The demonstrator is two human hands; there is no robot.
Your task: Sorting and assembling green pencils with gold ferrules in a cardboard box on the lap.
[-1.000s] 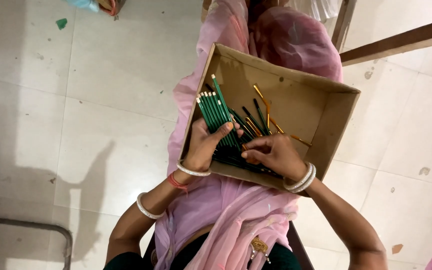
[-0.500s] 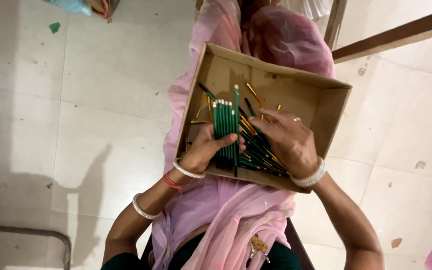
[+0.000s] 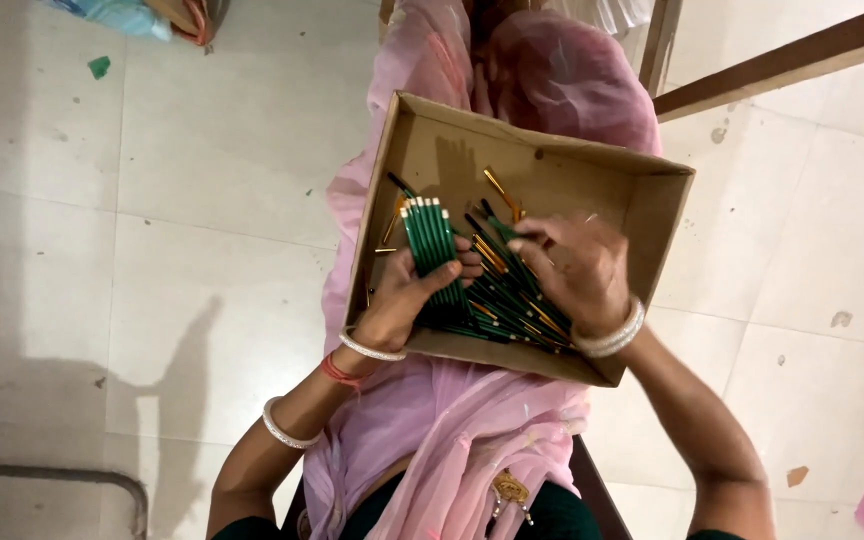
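1. Left hand (image 3: 414, 290): fingers wrapped tight around a bundle of green pencils (image 3: 432, 243), tips lined up and pointing away from the body.
2. Right hand (image 3: 574, 268): fingers bent and slightly spread, reaching down into the loose pencils (image 3: 508, 300); blurred, so cannot tell whether any pencil is pinched.
3. Loose green and yellow pencils heaped along the near wall, a few scattered toward the far wall.
4. All inside an open cardboard box (image 3: 652, 215), resting on a lap draped in pink cloth (image 3: 452, 420).
5. Silver bangles (image 3: 612, 338) on both wrists.
6. Pale tiled floor (image 3: 152, 250) around.
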